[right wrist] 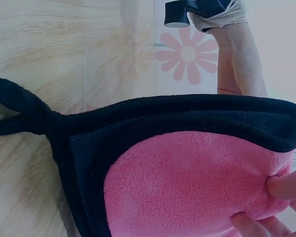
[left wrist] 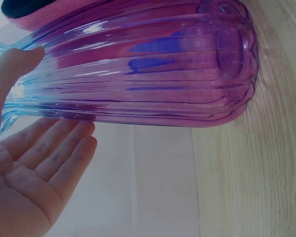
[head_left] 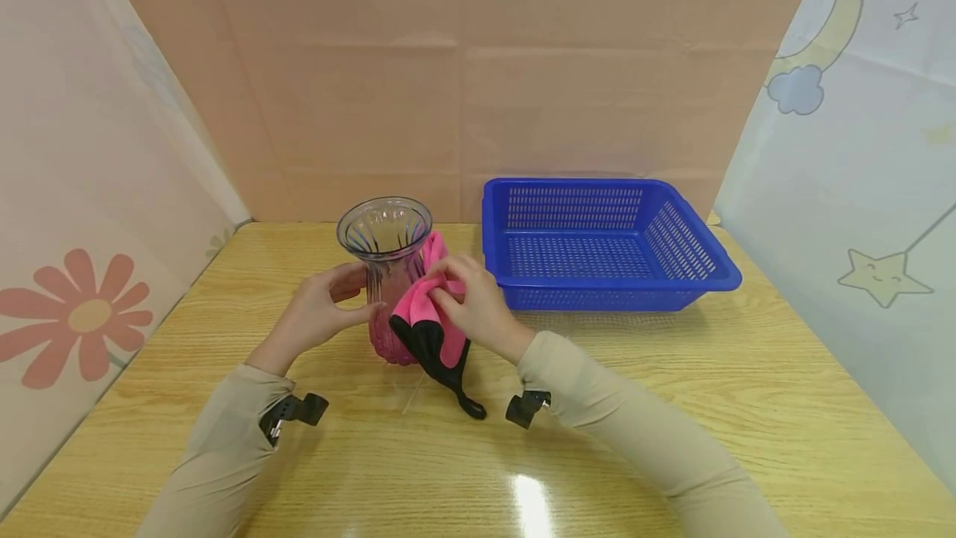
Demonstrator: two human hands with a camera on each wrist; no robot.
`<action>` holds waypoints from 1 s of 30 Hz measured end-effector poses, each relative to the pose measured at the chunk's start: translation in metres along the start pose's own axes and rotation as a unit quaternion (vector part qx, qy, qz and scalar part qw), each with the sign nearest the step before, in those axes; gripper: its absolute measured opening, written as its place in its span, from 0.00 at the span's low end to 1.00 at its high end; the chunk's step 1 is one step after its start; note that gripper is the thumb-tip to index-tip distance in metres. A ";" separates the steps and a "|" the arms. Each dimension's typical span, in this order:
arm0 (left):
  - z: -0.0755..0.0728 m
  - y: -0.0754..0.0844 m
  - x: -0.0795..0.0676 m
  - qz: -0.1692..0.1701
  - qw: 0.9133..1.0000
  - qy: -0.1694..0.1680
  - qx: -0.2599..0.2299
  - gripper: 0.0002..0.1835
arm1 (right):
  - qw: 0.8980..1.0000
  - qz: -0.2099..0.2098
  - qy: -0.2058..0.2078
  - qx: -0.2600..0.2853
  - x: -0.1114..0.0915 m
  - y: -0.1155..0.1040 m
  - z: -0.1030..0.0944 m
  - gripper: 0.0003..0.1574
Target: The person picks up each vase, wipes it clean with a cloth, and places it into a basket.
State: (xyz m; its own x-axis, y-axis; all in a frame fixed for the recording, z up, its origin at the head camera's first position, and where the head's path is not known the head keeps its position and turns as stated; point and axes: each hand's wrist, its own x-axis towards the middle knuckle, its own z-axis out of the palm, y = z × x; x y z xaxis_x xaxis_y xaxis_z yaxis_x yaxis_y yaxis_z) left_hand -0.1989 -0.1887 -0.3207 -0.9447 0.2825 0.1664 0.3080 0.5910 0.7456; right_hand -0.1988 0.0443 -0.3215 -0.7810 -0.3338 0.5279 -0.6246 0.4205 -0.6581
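Observation:
A tall ribbed glass vase [head_left: 388, 272], bluish at its flared rim and pink-purple lower down, stands upright on the table. My left hand [head_left: 317, 305] holds its side, the thumb in front and the fingers round the far side; the left wrist view shows this hand [left wrist: 44, 163] at the narrower part of the vase [left wrist: 163, 74]. A pink plush cloth [head_left: 451, 339] with black edging and a black hanging loop hangs against the vase's right side. My right hand [head_left: 474, 301] pinches it between thumb and fingers. In the right wrist view the cloth [right wrist: 187, 182] covers most of the vase.
A blue perforated plastic basket [head_left: 612, 282] stands at the back right of the wooden table [head_left: 597, 438]. A plain peach sheet [head_left: 463, 90] hangs behind. Printed sheets with a flower [head_left: 90, 315] and a star [head_left: 886, 277] line the sides.

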 end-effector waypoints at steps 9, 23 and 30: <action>-0.002 0.003 -0.002 -0.015 1.000 -0.005 -0.001 0.36 | 1.000 0.012 -0.010 -0.024 -0.003 0.005 0.001 0.05; 0.001 0.000 -0.001 -0.035 0.999 -0.011 0.004 0.40 | 0.999 0.015 -0.016 -0.045 -0.008 0.008 0.002 0.05; 0.000 0.000 -0.001 -0.036 0.999 -0.011 0.005 0.40 | 0.999 0.008 -0.019 -0.049 -0.008 0.012 0.004 0.05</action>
State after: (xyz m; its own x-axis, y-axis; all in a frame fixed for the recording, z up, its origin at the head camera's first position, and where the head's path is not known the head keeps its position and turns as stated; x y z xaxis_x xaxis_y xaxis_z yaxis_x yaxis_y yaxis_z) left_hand -0.1977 -0.1887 -0.3211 -0.9618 0.2557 0.0981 0.2406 0.6178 0.7486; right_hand -0.1997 0.0488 -0.3361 -0.7917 -0.3573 0.4955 -0.6100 0.5067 -0.6092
